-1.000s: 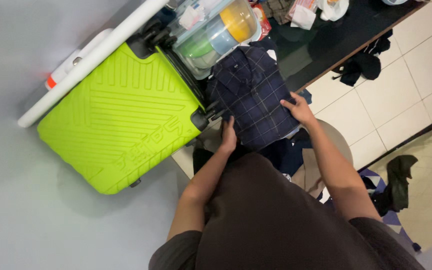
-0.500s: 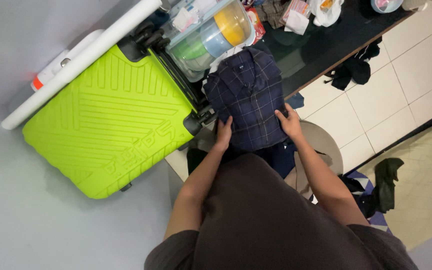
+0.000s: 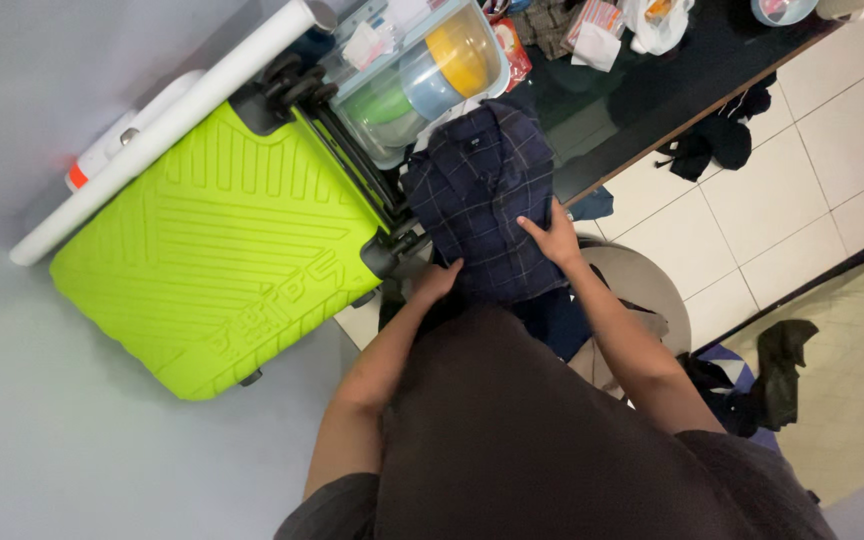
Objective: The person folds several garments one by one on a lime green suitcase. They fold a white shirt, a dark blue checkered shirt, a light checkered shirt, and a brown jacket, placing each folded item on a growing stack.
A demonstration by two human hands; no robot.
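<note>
Shirt [image 3: 482,200] pressed flat by right hand [image 3: 555,238]; left hand [image 3: 434,282] at hem, grip w/ fingers hidden, can't tell.

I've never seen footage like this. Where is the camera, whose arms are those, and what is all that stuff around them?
The camera sits on a person's head and looks straight down, so the dark mass at the bottom is their own body. Their left hand grips the near edge of a folded navy plaid shirt, and the right hand lies flat on it. The shirt rests on a pile of clothes. Beside it stands a bright lime-green suitcase. Above it is a clear plastic box holding coloured bowls. A dark table and white floor tiles fill the right side.
</note>
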